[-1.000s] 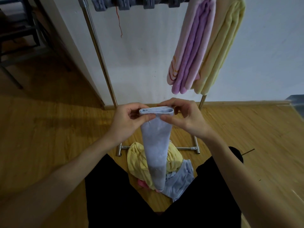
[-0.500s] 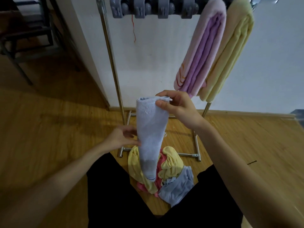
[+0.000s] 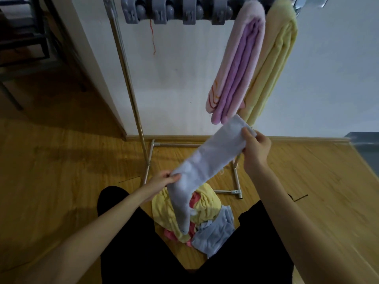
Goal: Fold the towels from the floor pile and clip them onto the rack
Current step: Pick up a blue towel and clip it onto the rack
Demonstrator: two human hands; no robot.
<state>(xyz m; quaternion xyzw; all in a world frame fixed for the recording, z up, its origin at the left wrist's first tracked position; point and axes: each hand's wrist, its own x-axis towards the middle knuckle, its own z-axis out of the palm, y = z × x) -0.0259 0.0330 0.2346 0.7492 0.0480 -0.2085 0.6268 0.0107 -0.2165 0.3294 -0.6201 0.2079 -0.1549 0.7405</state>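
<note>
A pale blue towel (image 3: 211,156), folded into a long strip, stretches slantwise between my hands. My right hand (image 3: 255,148) pinches its upper end at the right. My left hand (image 3: 166,179) grips it lower at the left, and the strip's tail hangs down from there over the floor pile (image 3: 205,214) of yellow, pink and blue towels between my legs. On the rack (image 3: 131,83), a pink-and-purple towel (image 3: 235,64) and a yellow towel (image 3: 270,64) hang clipped at the upper right. Several grey clips (image 3: 174,11) sit free along the top bar.
The rack stands against a white wall (image 3: 180,78), its metal base (image 3: 235,181) on the wooden floor. A dark chair frame (image 3: 22,50) stands at the far left. A grey object (image 3: 365,148) sits at the right edge.
My left hand slid down the strip and now grips it lower; my right hand carried the top end right and away, so the hanging towel now runs slantwise.
</note>
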